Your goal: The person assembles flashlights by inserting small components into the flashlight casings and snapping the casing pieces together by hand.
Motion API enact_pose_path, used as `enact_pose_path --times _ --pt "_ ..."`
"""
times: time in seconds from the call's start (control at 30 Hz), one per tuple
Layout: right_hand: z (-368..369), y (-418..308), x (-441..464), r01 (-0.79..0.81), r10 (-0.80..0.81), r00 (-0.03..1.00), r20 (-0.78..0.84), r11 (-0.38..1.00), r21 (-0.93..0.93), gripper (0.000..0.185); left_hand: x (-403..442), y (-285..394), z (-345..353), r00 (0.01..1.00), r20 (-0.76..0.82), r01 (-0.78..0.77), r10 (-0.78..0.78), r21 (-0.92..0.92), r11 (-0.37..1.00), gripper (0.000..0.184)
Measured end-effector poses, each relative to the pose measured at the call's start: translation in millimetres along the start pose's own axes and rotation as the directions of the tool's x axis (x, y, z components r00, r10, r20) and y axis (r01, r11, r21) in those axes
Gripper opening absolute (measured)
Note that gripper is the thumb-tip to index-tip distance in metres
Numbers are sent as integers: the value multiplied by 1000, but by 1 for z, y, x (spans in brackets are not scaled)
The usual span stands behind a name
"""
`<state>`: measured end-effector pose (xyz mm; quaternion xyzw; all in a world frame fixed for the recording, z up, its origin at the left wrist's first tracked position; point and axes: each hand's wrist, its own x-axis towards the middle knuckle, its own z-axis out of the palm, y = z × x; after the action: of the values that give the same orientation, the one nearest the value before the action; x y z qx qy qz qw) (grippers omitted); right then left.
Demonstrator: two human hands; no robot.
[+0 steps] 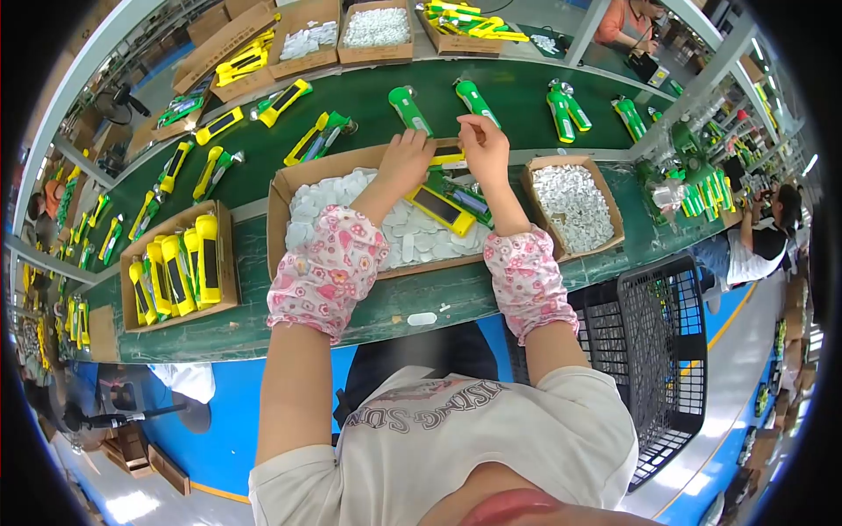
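My left hand (407, 164) is over the far side of a cardboard box (279, 202) of pale flat pieces (329, 197), its fingers bent together at the end of a yellow part (449, 158). My right hand (484, 149) is raised at that part's other end, thumb and forefinger curled close together; anything between them is too small to tell. Below the hands, a yellow casing with a dark panel (441, 210) and a green tool (467, 200) lie on the pale pieces. Two green tools (409, 111) (476, 103) rest just beyond.
Right of the box stands a carton of small silvery pieces (572, 209). On the left, another carton (230, 280) holds several yellow casings. More tools lie along the green belt (351, 88). A black crate (662, 351) stands at the lower right. Other people (761, 237) sit farther off.
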<state>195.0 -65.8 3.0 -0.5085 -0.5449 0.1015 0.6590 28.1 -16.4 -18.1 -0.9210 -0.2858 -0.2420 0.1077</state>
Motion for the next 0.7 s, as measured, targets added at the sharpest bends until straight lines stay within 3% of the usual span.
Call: enact_pose_path --times 0.07,0.1,0.2,0.27,0.3,0.4,0.43,0.53,0.57,0.63,0.7 --pt "-4 -13 -3 -99 101 995 -28 993 58 14 3 -3 -6 1000 6 19 -19 -57 998 54" --pt "-10 -31 -6 -205 201 978 54 975 87 24 5 -5 -13 998 29 67 -64 -106 992 52" --pt "-9 -38 -13 -223 221 914 339 974 -34 48 12 -11 -39 993 34 119 -115 -155 981 42" --pt "-4 -59 -14 -487 549 618 563 829 -273 58 12 -14 -52 990 24 144 -142 -181 973 38" --pt "-2 -52 -16 -546 569 558 604 800 -249 61 12 -12 -64 982 74 188 -176 -208 960 42" --pt "1 -55 -12 -749 566 577 589 654 105 63 1 2 -96 986 60 167 -158 -197 966 47" --pt "0 -49 -10 -793 519 559 646 563 234 52 -2 9 -104 984 73 173 -162 -184 968 47" --pt "2 -46 -14 -786 364 598 714 441 433 38 -11 16 -110 941 177 329 -288 -287 900 54" --pt "2 -42 -16 -791 294 593 749 386 475 28 -9 14 -112 913 263 401 -313 -430 809 58" --pt "4 -46 -21 -791 241 577 780 400 462 28 -5 6 -116 841 439 539 -316 -644 543 67" --pt "5 -52 -25 -796 234 565 791 408 448 28 -6 -1 -100 828 525 560 -194 -771 302 74"
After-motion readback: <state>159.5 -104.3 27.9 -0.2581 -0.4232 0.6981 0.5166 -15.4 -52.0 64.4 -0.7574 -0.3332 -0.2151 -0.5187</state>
